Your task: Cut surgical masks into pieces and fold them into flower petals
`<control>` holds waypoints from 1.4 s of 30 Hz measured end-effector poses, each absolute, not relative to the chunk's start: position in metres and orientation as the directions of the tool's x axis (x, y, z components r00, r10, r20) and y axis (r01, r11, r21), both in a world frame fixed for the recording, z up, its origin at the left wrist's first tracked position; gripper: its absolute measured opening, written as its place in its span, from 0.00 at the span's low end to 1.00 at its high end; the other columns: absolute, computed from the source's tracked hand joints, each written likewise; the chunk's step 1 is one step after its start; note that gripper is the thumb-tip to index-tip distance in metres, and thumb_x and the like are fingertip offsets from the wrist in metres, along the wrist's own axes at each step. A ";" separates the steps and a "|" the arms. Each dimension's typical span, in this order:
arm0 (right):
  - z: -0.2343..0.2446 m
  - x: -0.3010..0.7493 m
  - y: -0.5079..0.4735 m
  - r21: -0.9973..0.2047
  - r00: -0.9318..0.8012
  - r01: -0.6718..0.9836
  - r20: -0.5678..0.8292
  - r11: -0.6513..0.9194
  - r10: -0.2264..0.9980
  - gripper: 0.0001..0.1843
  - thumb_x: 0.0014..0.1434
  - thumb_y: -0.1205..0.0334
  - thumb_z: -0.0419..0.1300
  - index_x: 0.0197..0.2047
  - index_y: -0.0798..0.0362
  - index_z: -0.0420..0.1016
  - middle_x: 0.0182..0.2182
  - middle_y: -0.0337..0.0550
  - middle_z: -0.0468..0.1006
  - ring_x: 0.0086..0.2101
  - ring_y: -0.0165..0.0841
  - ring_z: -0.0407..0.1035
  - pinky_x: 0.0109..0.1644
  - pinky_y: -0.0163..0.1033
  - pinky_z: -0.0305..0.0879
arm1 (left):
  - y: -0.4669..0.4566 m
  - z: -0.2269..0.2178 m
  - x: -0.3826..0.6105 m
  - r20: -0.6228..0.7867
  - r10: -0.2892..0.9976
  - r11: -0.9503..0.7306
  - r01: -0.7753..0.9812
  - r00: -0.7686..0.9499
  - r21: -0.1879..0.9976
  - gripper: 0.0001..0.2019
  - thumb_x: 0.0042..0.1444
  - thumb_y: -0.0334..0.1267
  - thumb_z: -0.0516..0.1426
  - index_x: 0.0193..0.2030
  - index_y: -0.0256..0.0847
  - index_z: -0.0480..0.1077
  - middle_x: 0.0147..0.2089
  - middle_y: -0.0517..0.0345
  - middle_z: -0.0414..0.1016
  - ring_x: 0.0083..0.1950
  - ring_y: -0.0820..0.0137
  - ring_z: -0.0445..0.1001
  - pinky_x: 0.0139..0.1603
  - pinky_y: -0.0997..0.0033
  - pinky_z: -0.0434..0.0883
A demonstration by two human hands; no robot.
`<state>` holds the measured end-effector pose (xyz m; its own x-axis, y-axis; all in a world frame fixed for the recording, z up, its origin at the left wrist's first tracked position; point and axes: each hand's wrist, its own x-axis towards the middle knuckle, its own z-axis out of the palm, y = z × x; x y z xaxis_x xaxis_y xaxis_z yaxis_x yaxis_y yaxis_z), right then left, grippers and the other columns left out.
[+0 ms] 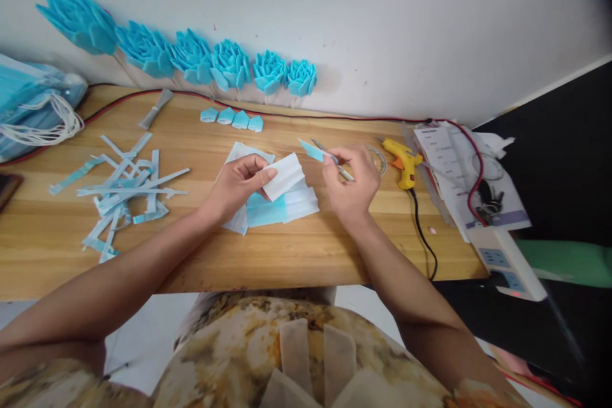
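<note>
My left hand [243,182] pinches a folded white piece of face-mask fabric [284,177] between thumb and fingers. Below it, several more blue and white pieces of mask fabric [268,209] lie in a loose stack on the table. To the right, my right hand [354,180] is closed on a small blue piece of fabric [312,150]. A slim silver-grey tool [345,174] also runs through this hand; its kind I cannot make out. Beyond the hands, several small folded blue-and-white petals [232,118] stand in a row.
Blue fabric flowers [231,65] on sticks lean along the wall. Cut strips [127,191] are heaped at left, near a bag of masks [38,102]. At right are a yellow glue gun [405,162], a tape roll [377,159], papers [444,146] and a power strip [507,264].
</note>
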<state>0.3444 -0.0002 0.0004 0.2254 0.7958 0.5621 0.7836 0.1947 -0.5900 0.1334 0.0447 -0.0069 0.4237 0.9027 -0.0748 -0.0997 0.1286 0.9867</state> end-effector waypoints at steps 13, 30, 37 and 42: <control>-0.009 0.314 -0.017 -0.231 -0.338 0.815 0.555 0.531 0.760 0.13 0.69 0.57 0.57 0.47 0.48 0.83 0.35 0.43 0.84 0.35 0.37 0.72 0.40 0.46 0.58 | 0.041 -0.015 0.136 -0.153 0.835 0.293 -0.192 0.528 0.936 0.22 0.57 0.57 0.63 0.37 0.37 0.75 0.31 0.55 0.78 0.30 0.69 0.78 0.33 0.70 0.79; -0.004 0.342 0.004 -0.637 0.032 0.680 0.520 0.363 0.854 0.06 0.63 0.60 0.64 0.34 0.48 0.80 0.30 0.35 0.83 0.32 0.33 0.75 0.47 0.44 0.70 | 0.040 -0.007 0.132 -0.113 0.826 0.091 0.067 0.552 0.994 0.18 0.58 0.50 0.62 0.44 0.37 0.77 0.33 0.59 0.78 0.25 0.74 0.76 0.30 0.74 0.75; -0.002 0.347 0.006 -0.734 0.157 0.616 0.471 0.286 0.868 0.05 0.61 0.62 0.64 0.33 0.49 0.81 0.30 0.35 0.83 0.32 0.32 0.75 0.43 0.41 0.72 | 0.042 -0.014 0.133 -0.094 0.850 0.173 -0.106 0.519 0.979 0.23 0.55 0.56 0.64 0.43 0.35 0.78 0.36 0.53 0.79 0.36 0.68 0.77 0.33 0.71 0.79; 0.000 0.348 0.008 -0.801 0.188 0.537 0.420 0.265 0.888 0.03 0.58 0.64 0.66 0.32 0.50 0.81 0.29 0.34 0.83 0.30 0.31 0.75 0.40 0.39 0.71 | 0.044 -0.015 0.134 -0.124 0.844 0.223 -0.130 0.522 0.966 0.23 0.55 0.56 0.65 0.40 0.35 0.76 0.36 0.51 0.80 0.37 0.68 0.77 0.33 0.71 0.79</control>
